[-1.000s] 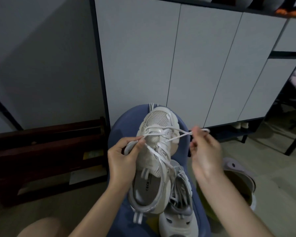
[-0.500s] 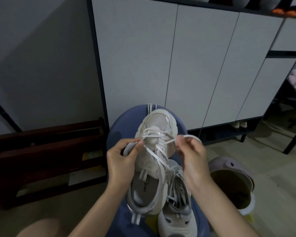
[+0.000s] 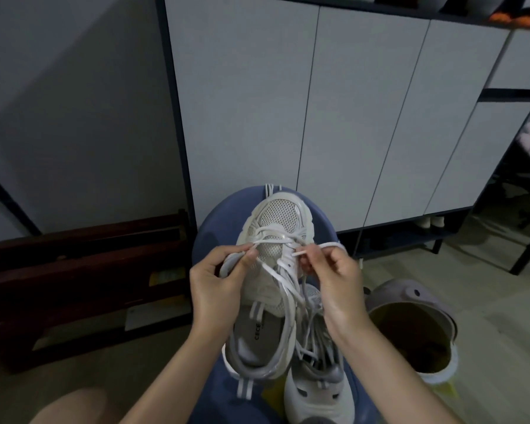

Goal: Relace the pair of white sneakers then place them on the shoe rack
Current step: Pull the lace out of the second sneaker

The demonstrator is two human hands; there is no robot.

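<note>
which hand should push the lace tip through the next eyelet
Right. The right hand already pinches the lace tip, pointed at the sneaker's eyelet row. The left hand grips the opposite edge, steadying it.

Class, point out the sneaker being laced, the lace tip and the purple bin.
sneaker [image 3: 280, 215]: head view, mesh toe.
lace tip [image 3: 297, 254]: head view, free end at right fingers.
purple bin [image 3: 410, 293]: head view, rear rim.
</note>
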